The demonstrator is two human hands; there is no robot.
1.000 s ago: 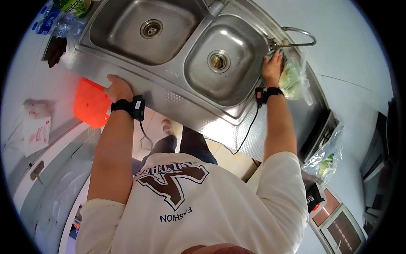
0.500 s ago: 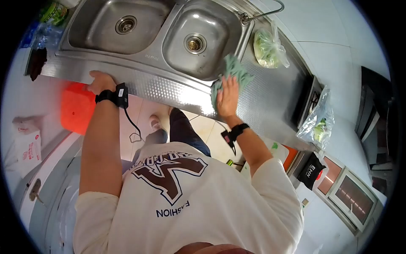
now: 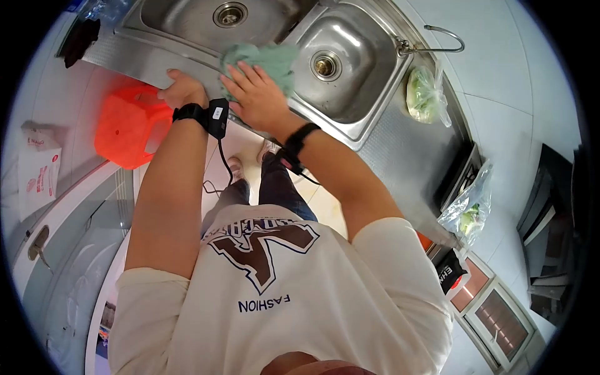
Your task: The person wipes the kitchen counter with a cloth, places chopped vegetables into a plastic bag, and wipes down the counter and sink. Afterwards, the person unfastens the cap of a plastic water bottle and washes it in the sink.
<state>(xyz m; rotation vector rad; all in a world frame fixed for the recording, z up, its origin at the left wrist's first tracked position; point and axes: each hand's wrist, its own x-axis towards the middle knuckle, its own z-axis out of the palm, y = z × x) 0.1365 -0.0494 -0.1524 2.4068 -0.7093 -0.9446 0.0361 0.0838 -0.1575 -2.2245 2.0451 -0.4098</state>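
My right hand (image 3: 259, 100) lies flat, palm down and fingers spread, on a crumpled green cloth (image 3: 275, 60). The cloth covers part of the sink's front rim and the divider between the two basins. Close to the left of it, my left hand (image 3: 183, 89) is at the front edge of the steel counter (image 3: 150, 61), fingers apart and nothing visible in it; whether it touches the edge I cannot tell. Both wrists wear black straps with small boxes and cables. The right basin (image 3: 340, 94) and left basin (image 3: 250, 34) show their drains.
A curved faucet (image 3: 447, 37) rises behind the right basin. Bagged green vegetables (image 3: 425, 97) sit right of it, with another clear bag (image 3: 469, 212) farther right. An orange stool (image 3: 125, 128) stands below the counter at left. A dark cloth-like item (image 3: 81, 42) hangs at the counter's left end.
My right hand has slid the green cloth leftward, from the right basin's right front corner to the area between the basins. My left hand stays at the counter edge; the view has shifted.
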